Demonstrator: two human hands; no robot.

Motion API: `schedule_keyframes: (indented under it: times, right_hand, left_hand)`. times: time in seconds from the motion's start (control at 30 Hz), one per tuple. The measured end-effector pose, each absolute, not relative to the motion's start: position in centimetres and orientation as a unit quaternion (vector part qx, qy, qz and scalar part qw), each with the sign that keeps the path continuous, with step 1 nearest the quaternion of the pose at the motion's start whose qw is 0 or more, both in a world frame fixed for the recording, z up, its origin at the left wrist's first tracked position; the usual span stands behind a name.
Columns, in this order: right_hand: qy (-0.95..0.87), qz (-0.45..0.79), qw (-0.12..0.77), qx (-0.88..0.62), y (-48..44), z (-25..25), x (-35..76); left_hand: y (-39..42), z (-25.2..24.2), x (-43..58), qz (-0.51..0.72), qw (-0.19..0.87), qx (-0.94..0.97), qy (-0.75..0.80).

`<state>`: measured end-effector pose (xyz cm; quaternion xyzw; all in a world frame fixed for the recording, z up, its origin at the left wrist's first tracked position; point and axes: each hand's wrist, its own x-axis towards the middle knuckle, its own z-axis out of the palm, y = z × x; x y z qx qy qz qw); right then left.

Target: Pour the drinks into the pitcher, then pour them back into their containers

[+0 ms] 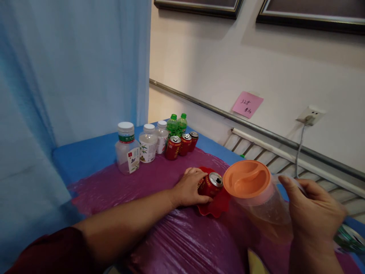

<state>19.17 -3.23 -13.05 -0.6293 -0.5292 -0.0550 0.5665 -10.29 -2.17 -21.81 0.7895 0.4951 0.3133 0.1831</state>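
My left hand [190,187] is wrapped round a red drink can [209,185], whose top shows a dark opening. Under the can lies a red wavy-edged funnel or dish [212,208]; its exact kind is partly hidden. On the right, my right hand [316,207] grips the handle of a clear plastic pitcher [268,217] with an orange lid [246,179]. The pitcher is tilted towards the can, its lid edge close to the can's top. Brownish liquid shows inside the pitcher. I cannot make out any stream between the two.
Several containers stand at the back: clear bottles with white caps [148,144], green bottles [177,125] and red cans [173,147]. Purple plastic sheeting [182,239] covers part of the blue table [85,146]. A green can [349,238] lies at right. A radiator [262,152] borders the wall.
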Motion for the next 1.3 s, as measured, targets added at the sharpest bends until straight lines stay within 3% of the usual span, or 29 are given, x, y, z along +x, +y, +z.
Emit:
schedule_keyframes:
  times: [1.3]
  right_hand:
    - [-0.532,-0.076,0.574,-0.618,-3.5,-13.02,19.17]
  left_hand:
    - [-1.95,-22.1,-10.33,0.311,0.193,0.79,0.492]
